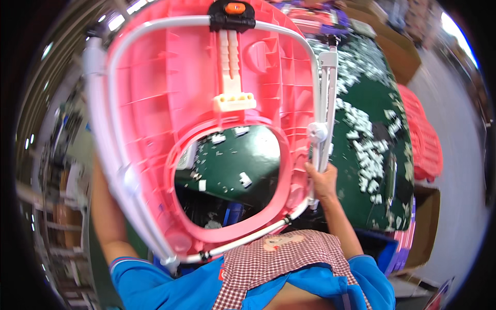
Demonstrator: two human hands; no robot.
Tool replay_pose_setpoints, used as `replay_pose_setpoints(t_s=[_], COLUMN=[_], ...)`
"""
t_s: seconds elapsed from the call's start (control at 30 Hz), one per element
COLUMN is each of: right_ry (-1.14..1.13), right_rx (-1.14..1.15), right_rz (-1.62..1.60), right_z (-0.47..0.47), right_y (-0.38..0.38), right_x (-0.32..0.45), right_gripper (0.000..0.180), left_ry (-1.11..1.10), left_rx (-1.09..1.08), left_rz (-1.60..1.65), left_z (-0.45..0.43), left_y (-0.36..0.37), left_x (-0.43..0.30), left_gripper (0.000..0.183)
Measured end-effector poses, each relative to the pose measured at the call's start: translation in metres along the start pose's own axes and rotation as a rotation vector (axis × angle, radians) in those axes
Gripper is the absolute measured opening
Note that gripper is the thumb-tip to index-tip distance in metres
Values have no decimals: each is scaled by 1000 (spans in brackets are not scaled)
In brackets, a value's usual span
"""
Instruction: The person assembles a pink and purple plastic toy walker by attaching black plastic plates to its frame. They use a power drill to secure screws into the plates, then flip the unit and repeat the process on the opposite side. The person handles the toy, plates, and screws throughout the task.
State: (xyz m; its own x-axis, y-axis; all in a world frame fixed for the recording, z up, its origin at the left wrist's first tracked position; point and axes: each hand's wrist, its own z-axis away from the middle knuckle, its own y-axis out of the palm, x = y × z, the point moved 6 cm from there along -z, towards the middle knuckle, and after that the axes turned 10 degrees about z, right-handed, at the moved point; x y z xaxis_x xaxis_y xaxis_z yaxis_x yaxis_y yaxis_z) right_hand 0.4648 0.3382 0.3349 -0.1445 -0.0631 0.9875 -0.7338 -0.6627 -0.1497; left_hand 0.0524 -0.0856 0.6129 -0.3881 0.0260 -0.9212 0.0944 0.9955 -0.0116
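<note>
A large pink moulded plastic panel (147, 100) is held up before me, its ribbed underside facing me. It has an oval opening through which the green tabletop shows. A white metal tube frame (267, 229) runs around its edge, with folding legs at both sides. At the top sits a black plastic latch (232, 19) with an orange button, above a cream notched slider (231, 83). My right hand (324, 180) grips the white leg (329, 89) on the right side. My left hand is hidden behind the left legs; only the forearm shows.
Small white plastic parts (366, 155) lie scattered and heaped on the green table (368, 91). Pink panels (420, 133) stand beyond its right edge. A cardboard box (426, 228) is at lower right. Shelving (64, 228) lines the left side.
</note>
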Motion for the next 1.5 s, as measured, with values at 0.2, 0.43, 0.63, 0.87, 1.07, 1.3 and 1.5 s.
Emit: replay_pose_setpoints(t_s=[0.2, 0.43, 0.63, 0.87, 1.07, 1.3, 1.5], right_ry=[-38, 220, 186, 290, -60, -279, 255], right_rx=[-337, -447, -375, -405, -347, -653, -1214], right_rz=[341, 578, 823, 920, 689, 332, 435], right_z=[-14, -29, 5, 92, 101, 188, 328], right_y=[-118, -165, -148, -138, -165, -282, -478], right_x=[4, -5, 28, 15, 165, 121, -96], right_gripper=[33, 60, 60, 49, 54, 45, 27], left_ry=[-294, -176, 379, 537, 488, 580, 901], left_rx=[297, 815, 1449, 1493, 1413, 1225, 1402], left_rz=[526, 200, -136, -238, -356, 104, -61], left_z=[14, 88, 401, 488, 483, 568, 752], left_y=[250, 374, 405, 405, 418, 428, 585], left_x=[166, 159, 80, 69, 77, -12, -57], left_gripper=[54, 52, 76, 101, 105, 77, 76])
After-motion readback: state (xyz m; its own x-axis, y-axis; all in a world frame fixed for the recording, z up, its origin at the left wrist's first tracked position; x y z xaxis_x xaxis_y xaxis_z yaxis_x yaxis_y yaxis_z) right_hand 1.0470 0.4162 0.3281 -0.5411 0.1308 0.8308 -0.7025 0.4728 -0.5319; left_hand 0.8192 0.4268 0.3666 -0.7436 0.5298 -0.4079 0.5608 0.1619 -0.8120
